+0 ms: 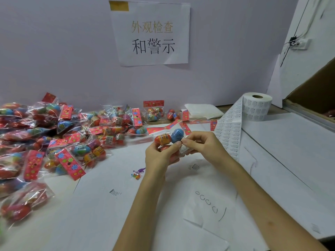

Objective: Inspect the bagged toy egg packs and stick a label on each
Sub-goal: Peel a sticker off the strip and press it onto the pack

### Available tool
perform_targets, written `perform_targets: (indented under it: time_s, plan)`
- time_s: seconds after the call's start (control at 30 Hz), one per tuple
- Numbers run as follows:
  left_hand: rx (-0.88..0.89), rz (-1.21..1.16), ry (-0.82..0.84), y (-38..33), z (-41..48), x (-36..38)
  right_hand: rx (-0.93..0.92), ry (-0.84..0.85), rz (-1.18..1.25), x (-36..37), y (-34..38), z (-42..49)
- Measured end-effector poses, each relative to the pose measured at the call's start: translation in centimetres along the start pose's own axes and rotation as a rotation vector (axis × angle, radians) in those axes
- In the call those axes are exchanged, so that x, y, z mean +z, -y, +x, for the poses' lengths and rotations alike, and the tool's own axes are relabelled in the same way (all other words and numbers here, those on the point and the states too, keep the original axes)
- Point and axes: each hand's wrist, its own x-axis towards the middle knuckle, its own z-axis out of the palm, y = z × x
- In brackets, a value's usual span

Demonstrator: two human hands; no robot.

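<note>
heaped left, bagged packs. at centre, above the tabletop, clamped in curled fingers of the left hand, one egg pack: likely light, slippery film, best gripped by its hard eggs. pinched against it by fingers of the right hand, a label. farther right, label roll.

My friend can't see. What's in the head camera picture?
The left hand grips a pack of toy eggs over a white table while the right hand pinches a small white label next to it. A big pile of packs lies on the left, a label roll stands on the right, and a paper sign hangs on the wall.
</note>
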Motion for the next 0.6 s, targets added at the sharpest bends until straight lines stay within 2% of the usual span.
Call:
perform_targets:
  time_s: [0.13,0.33,0.5,0.6]
  plan:
    - [0.001,-0.012,-0.019,0.1,0.1,-0.1,0.001,0.038,-0.015,0.3,-0.1,-0.1]
    - [-0.039,-0.040,0.032,-0.1,0.1,-0.3,0.079,0.123,0.198,-0.6,0.2,0.0]
    - [-0.016,-0.027,0.041,-0.1,0.0,-0.3,0.114,0.117,0.109,-0.3,0.1,0.0]
    - [0.009,0.078,0.160,0.1,-0.4,0.0,0.116,0.052,0.054,0.1,0.5,-0.2]
